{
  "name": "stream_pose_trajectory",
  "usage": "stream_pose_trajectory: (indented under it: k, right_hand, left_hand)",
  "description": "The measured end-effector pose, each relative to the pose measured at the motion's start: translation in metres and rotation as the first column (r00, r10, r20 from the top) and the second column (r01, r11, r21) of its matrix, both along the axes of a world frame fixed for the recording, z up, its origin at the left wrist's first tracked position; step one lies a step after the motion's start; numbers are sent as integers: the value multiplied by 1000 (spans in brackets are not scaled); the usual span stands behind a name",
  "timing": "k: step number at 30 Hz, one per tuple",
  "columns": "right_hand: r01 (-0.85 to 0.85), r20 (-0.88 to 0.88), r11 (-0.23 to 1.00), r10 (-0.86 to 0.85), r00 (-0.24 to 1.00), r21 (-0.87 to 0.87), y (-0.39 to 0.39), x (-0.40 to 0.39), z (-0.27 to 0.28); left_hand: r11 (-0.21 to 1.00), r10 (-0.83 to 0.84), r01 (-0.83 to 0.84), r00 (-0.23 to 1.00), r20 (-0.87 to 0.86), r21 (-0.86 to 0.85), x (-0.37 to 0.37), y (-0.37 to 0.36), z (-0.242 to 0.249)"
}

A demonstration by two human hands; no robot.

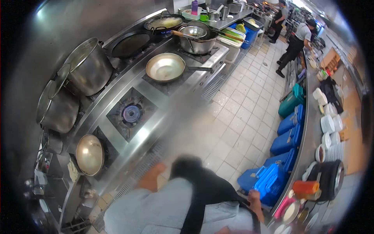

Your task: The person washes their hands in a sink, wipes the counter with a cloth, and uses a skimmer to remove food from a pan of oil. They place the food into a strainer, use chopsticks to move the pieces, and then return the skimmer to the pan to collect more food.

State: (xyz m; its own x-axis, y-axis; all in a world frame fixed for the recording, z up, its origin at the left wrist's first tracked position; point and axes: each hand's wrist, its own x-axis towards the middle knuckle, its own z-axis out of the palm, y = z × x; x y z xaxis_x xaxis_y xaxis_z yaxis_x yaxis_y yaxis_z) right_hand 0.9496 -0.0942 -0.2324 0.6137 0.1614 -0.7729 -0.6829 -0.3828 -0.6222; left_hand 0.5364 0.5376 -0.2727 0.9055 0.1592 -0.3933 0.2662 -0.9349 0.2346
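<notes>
My left hand (157, 168) is at the lower centre, below a grey sleeve (156, 202) and beside the stove's front edge. It is blurred, and its fingers cannot be made out. My right hand (254, 195) hangs at the lower right, next to the bright blue bin lid (268, 181). Its fingers look curled, and whatever they may hold is too small to tell. A black apron (206, 187) lies between the two arms. Nearest to my left hand on the stove are a bare burner (131, 113) and a tilted wok (90, 155).
A long-handled pan (165, 67) and a steel pot (198, 45) sit on the stove (128, 150), with a large stockpot (89, 66) behind. Blue bins (286, 140) stand under the right counter, which bears stacked white bowls (328, 124). Two people stand farther along the tiled aisle (245, 97).
</notes>
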Motion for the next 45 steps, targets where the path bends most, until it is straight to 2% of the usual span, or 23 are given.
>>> stream_pose_trajectory:
  k: [1,2,4,6,8,11,13,15,17,21,23,24,26,28,30,32,33,36,38,41,42,43,45]
  right_hand:
    - [75,-104,987,-61,993,144,26,48,25]
    - [-100,175,960,149,973,-262,85,69,72]
    - [-65,222,989,93,971,-132,122,125,67]
    - [-124,319,982,163,934,-140,172,150,73]
    - [-178,421,970,232,877,-164,201,165,83]
    - [-253,10,966,254,967,-49,234,194,88]
    - [-341,-59,936,336,940,-91,240,202,83]
    - [-347,-84,926,338,937,-146,258,220,98]
    - [-389,-134,909,371,919,-153,263,251,93]
    - [-383,-29,902,385,923,-199,333,314,144]
    - [-433,77,891,446,892,-137,367,369,135]
    - [-474,169,876,481,860,-83,386,398,136]
    - [-525,314,851,506,803,-27,445,445,163]
    - [-537,456,843,469,756,24,520,484,222]
    - [-581,621,812,425,659,61,592,525,271]
    - [-648,748,760,403,527,48,660,553,321]
    - [-682,797,730,382,467,50,692,562,342]
    - [-769,863,639,375,339,25,778,575,384]
    - [-890,884,417,467,34,-186,827,589,383]
    - [-922,669,271,743,18,-276,869,583,378]
    - [-899,484,163,873,-61,-407,865,556,410]
    - [-895,480,158,875,-69,-417,866,553,404]
    - [-867,710,168,655,-258,-469,867,552,386]
  left_hand:
    - [997,59,-59,998,6,-51,1,-9,3]
    - [988,117,-115,993,9,-100,2,-14,8]
    - [973,180,-179,984,-3,-148,6,-23,29]
    - [417,692,-902,397,-603,-116,57,-24,102]
    - [409,699,-907,384,-604,-104,85,-9,110]
    - [395,689,-884,466,-556,-251,123,30,80]
    - [522,731,-771,625,-273,-366,153,61,66]
    - [888,457,-451,846,275,-89,176,100,-5]
    - [336,889,-805,442,-118,-489,240,106,85]
    - [367,919,-777,388,71,-512,285,125,86]
    - [170,955,-863,263,-135,-475,296,120,101]
    - [330,941,-845,331,73,-420,275,119,37]
    - [248,967,-908,252,34,-337,270,86,32]
    - [722,689,-667,717,-102,183,267,55,26]
    - [51,956,-964,123,-265,-261,283,7,44]
    - [103,864,-942,243,-441,-319,302,-17,60]
    - [-447,777,-843,-198,-598,-301,321,-31,64]
    - [-479,819,-787,-241,-521,-389,344,-67,53]
    - [-534,723,-780,-219,-656,-328,369,-73,82]
    - [-574,741,-703,-227,-632,-420,369,-81,55]
    - [130,990,-844,140,19,-520,366,-102,59]
    - [124,991,-840,136,16,-529,374,-92,59]
    - [-794,598,-487,-519,-611,-363,393,-51,51]
